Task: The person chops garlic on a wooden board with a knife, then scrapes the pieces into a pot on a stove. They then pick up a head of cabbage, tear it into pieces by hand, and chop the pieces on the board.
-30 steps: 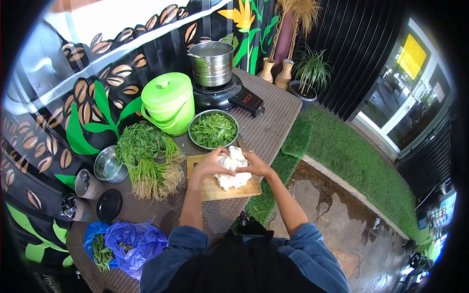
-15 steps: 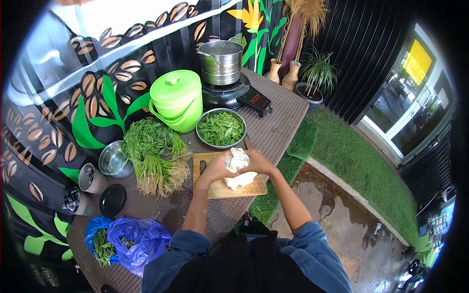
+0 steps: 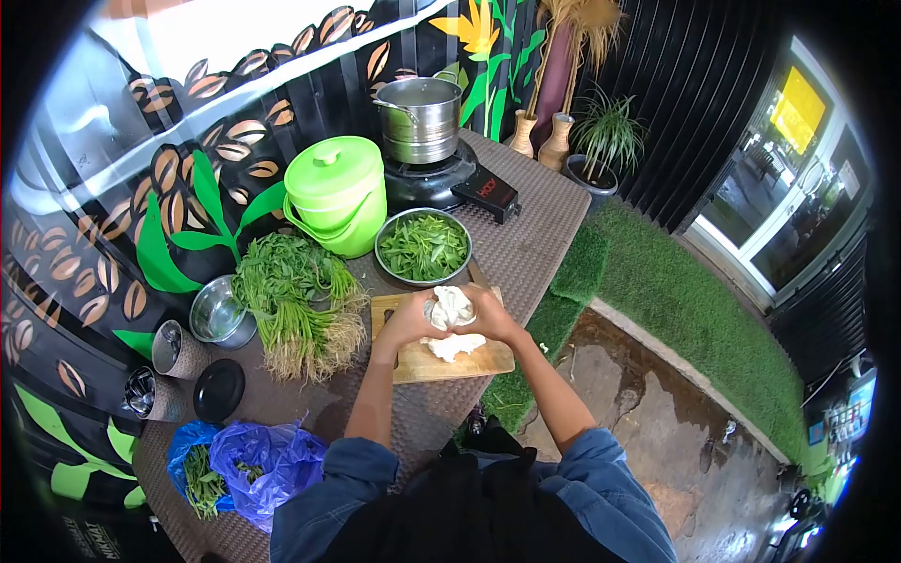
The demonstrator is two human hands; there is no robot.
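My left hand (image 3: pixel 413 320) and my right hand (image 3: pixel 489 311) are cupped around a white crumpled cloth (image 3: pixel 454 306), fingers closed on it from both sides. The cloth bulges up between the thumbs. Below the hands, more white crumpled material (image 3: pixel 456 347) rests on the wooden cutting board (image 3: pixel 427 367). A knife (image 3: pixel 478 274) lies at the board's far edge, partly hidden by my right hand. Just beyond the board stands a metal bowl (image 3: pixel 419 281) filled with green leaves (image 3: pixel 424 247).
Left of the board lies a bunch of rooted greens (image 3: pixel 298 305). Behind are a lidded green bucket (image 3: pixel 335 192) and a steel pot (image 3: pixel 419 122) on a black stove (image 3: pixel 427 183). An empty metal bowl (image 3: pixel 222 314), a black lid (image 3: pixel 219 389) and blue plastic bags (image 3: pixel 258 469) sit at the left.
Both hands have turned slightly around the white cloth, and its top now sits lower between them. The view has shifted a little.
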